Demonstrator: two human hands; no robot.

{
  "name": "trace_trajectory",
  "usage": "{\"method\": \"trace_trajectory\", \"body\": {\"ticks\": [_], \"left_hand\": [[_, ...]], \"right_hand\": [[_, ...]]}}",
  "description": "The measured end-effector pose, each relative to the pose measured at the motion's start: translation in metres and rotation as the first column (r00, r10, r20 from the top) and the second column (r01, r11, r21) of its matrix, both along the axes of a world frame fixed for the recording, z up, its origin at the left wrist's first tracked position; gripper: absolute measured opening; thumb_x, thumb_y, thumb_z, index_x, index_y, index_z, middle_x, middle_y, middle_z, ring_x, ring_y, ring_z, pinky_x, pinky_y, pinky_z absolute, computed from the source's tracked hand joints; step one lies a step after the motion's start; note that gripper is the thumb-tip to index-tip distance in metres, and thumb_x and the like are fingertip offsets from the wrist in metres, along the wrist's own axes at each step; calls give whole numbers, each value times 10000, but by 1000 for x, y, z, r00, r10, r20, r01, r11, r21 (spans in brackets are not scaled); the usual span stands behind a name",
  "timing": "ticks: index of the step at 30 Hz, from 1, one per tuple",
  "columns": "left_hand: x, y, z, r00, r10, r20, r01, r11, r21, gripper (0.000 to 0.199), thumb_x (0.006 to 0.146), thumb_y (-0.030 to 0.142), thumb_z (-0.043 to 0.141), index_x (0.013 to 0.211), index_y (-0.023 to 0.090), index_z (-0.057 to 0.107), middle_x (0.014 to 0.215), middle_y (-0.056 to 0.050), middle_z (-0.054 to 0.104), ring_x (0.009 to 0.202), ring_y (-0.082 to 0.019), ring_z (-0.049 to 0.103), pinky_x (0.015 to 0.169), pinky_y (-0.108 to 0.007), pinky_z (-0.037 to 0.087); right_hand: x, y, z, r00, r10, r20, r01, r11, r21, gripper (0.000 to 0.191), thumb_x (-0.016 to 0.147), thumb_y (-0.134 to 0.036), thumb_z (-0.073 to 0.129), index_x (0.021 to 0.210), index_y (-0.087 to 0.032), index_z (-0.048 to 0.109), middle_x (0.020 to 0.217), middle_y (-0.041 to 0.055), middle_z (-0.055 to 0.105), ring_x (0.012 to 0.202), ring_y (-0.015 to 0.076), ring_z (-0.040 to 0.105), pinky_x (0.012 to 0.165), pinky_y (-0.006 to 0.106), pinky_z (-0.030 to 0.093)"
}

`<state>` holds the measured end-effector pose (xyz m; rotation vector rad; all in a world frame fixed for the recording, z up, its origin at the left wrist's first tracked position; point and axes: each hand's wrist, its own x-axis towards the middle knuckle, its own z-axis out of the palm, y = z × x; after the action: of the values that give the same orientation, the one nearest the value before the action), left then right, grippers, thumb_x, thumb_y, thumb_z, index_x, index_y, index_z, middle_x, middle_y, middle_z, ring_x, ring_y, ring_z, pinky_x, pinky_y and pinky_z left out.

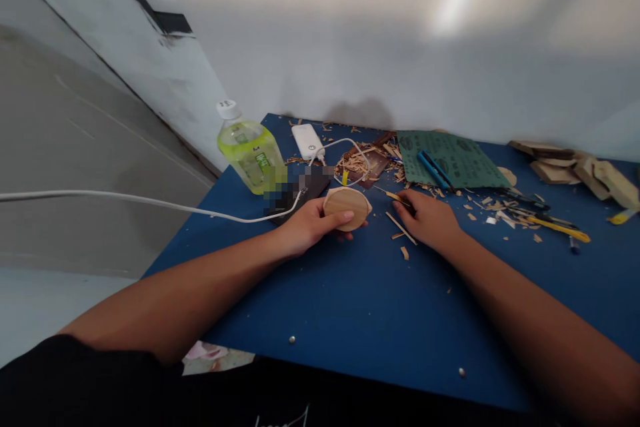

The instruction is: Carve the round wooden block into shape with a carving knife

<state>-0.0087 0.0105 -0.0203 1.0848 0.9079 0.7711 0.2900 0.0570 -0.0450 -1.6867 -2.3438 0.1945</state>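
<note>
Right now a round wooden disc (347,208), pale and flat with a slightly ragged rim, sits in the left hand (309,225) above the blue bench (350,293). The left fingers (344,217) wrap its lower edge, pinching it. The right hand (427,217) is just beside it, palm down, its fingers (406,203) pressed together, tips at a thin wooden sliver (395,197). From this angle it's hard to say whether they're pinching it or only resting on it. Just below that hand lies a loose wooden strip (401,228) with a few small chips around it.

Behind the disc, a black phone (300,195), partly blurred, lies under a white cable (150,201) that runs from a white power bank (307,141) off the bench's left side. A plastic bottle of green drink (250,155) stands in the back corner. Wood shavings (363,163) heap up behind the hands, next to a sheet of green sandpaper (453,159) with a blue pen (434,169) on it. Further right, a yellow craft knife (560,229) lies among chips, and wood offcuts (575,167) pile up at the far end.
</note>
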Motion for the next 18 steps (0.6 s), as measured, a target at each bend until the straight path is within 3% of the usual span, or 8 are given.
{"method": "trace_trajectory", "body": {"ticks": [5, 8, 10, 13, 15, 18], "left_hand": [[1, -5, 7, 989, -41, 143, 48, 998, -48, 609, 857, 283, 877, 1415, 152, 669, 1456, -207, 687, 1017, -230, 769, 834, -320, 626], [0, -6, 9, 956, -51, 290, 82, 992, -96, 596, 862, 225, 835, 1426, 170, 651, 1485, -197, 660, 1093, -248, 749, 898, -355, 635], [-2, -5, 8, 917, -52, 396, 116, 984, -139, 601, 879, 305, 785, 1442, 168, 627, 1463, -204, 664, 1101, -282, 749, 871, -383, 647], [-4, -1, 8, 870, -89, 485, 210, 957, -202, 682, 953, 603, 613, 1495, 191, 573, 1505, -219, 618, 1007, -323, 771, 630, -341, 634], [-4, 1, 8, 870, -102, 483, 236, 945, -225, 767, 980, 749, 469, 1507, 199, 560, 1516, -228, 602, 849, -275, 770, 475, -276, 547], [-4, 3, 7, 886, -96, 454, 217, 950, -223, 704, 1031, 708, 422, 1512, 214, 558, 1513, -215, 603, 739, -192, 720, 426, -225, 476]], "right_hand": [[3, -4, -4, 947, 169, -271, -137, 981, 134, 305, 1049, -453, 546, 1173, -227, 709, 1003, 76, 782, 815, 219, 712, 731, 333, 510], [1, -10, -2, 909, 289, -301, -230, 949, 215, 301, 1064, -450, 545, 1181, -226, 709, 983, 74, 758, 787, 202, 689, 712, 321, 505], [-1, -12, -1, 891, 351, -287, -287, 927, 243, 301, 1075, -434, 540, 1207, -222, 707, 985, 74, 747, 786, 193, 685, 703, 310, 502], [-2, -13, 0, 882, 382, -276, -308, 910, 278, 294, 1080, -409, 551, 1234, -210, 703, 976, 68, 736, 785, 182, 677, 703, 299, 499], [-3, -12, 0, 880, 381, -282, -302, 909, 286, 287, 1079, -399, 559, 1230, -203, 704, 968, 64, 732, 786, 178, 670, 706, 297, 496], [-3, -11, 0, 878, 383, -287, -308, 911, 275, 287, 1080, -395, 564, 1236, -198, 703, 987, 64, 730, 791, 172, 664, 710, 295, 495]]}}
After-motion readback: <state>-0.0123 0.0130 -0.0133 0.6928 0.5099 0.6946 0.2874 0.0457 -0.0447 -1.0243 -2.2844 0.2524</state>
